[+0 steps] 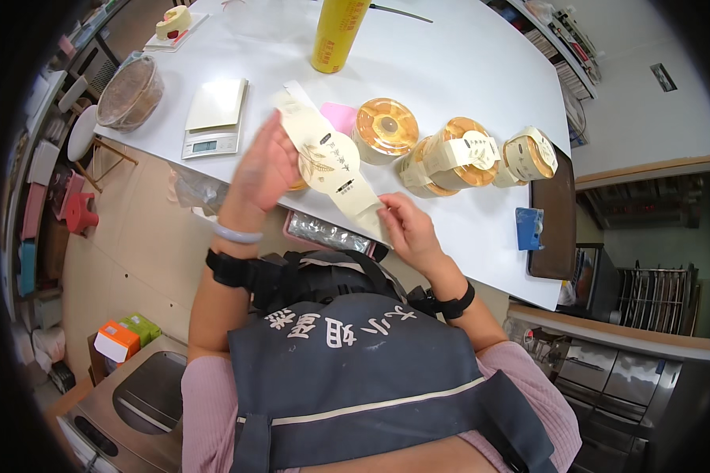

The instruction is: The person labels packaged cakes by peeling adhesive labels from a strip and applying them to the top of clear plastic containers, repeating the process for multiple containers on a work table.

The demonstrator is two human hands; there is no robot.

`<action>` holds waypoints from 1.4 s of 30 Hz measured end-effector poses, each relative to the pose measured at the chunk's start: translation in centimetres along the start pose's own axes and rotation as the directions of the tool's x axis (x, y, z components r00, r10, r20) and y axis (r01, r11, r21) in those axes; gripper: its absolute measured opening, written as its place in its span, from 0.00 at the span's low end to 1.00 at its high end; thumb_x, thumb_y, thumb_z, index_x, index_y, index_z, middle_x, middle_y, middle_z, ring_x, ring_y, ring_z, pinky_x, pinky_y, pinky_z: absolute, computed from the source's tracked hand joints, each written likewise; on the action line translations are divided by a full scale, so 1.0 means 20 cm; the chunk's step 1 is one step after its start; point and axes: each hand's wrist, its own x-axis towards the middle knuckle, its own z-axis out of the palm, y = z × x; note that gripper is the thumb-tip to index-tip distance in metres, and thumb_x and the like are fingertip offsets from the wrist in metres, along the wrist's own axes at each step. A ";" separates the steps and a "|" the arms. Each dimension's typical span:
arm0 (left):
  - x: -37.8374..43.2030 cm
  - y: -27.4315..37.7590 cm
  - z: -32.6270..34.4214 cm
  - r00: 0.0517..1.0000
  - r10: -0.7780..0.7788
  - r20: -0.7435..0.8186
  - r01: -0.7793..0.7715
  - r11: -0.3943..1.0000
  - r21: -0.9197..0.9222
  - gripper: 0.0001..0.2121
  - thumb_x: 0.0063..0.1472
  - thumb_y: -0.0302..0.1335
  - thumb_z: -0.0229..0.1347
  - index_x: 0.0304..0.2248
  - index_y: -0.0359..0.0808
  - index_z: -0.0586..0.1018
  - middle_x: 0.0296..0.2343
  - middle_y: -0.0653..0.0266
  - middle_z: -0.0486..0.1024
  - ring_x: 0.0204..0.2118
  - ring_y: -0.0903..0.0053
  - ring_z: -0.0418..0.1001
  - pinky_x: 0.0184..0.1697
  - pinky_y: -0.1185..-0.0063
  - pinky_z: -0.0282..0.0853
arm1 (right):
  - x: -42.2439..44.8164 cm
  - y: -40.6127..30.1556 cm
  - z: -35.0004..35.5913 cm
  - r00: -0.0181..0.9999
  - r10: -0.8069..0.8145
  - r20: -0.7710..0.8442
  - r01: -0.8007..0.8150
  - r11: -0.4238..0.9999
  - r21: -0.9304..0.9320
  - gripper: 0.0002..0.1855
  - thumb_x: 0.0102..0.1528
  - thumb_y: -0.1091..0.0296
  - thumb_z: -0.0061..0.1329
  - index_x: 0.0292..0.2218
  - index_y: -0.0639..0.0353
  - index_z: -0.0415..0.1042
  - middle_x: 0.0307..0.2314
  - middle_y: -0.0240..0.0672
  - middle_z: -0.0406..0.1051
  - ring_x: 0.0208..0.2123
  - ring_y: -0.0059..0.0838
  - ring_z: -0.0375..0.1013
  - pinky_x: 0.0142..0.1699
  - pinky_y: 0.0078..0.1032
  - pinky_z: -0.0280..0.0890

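A long cream paper label band (329,162) with a rounded middle, a plant drawing and writing runs slantwise before me. Its lower end is pinched between the thumb and fingers of my right hand (411,227). My left hand (266,162) is slightly blurred, palm turned inward, fingers along the band's upper left edge; whether it grips is unclear. Under the band, a sliver of a golden round item (297,185) shows; the rest is hidden. Just beyond stands a clear-lidded round tub (387,127) with golden contents and no band over its lid, beside a pink card (338,117).
Several banded tubs (464,151) stand to the right, near a blue tape dispenser (529,229) and dark tray (553,219). A digital scale (216,118), covered bowl (131,94) and cake (173,22) are left. A yellow roll (338,35) stands upright at the back.
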 end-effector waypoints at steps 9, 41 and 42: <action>-0.20 0.41 -0.26 0.959 0.273 0.076 -0.250 0.940 -0.233 0.09 0.61 0.32 0.43 0.37 0.38 0.69 0.19 0.73 0.61 0.21 0.86 0.61 0.29 0.84 0.63 | -0.16 0.04 -0.07 0.649 0.375 0.662 -0.557 0.827 0.077 0.15 0.43 0.74 0.55 0.36 0.65 0.71 0.20 0.28 0.71 0.21 0.10 0.65 0.27 0.10 0.62; -0.53 0.14 -0.15 0.986 0.156 -0.058 -0.076 0.734 0.675 0.07 0.58 0.28 0.47 0.32 0.32 0.70 0.20 0.69 0.69 0.17 0.88 0.65 0.17 0.90 0.60 | 0.27 -0.04 -0.05 0.944 -0.005 0.329 -0.314 0.290 0.904 0.14 0.46 0.79 0.50 0.37 0.63 0.68 0.23 0.32 0.69 0.26 0.23 0.68 0.36 0.22 0.67; -0.52 0.11 -0.11 0.984 0.168 -0.049 -0.088 0.716 0.692 0.09 0.58 0.28 0.48 0.33 0.31 0.71 0.23 0.69 0.70 0.21 0.89 0.66 0.20 0.91 0.62 | 0.29 -0.15 0.00 0.871 0.060 0.487 -0.468 0.402 0.787 0.11 0.46 0.77 0.50 0.35 0.64 0.69 0.24 0.31 0.70 0.27 0.19 0.68 0.35 0.19 0.65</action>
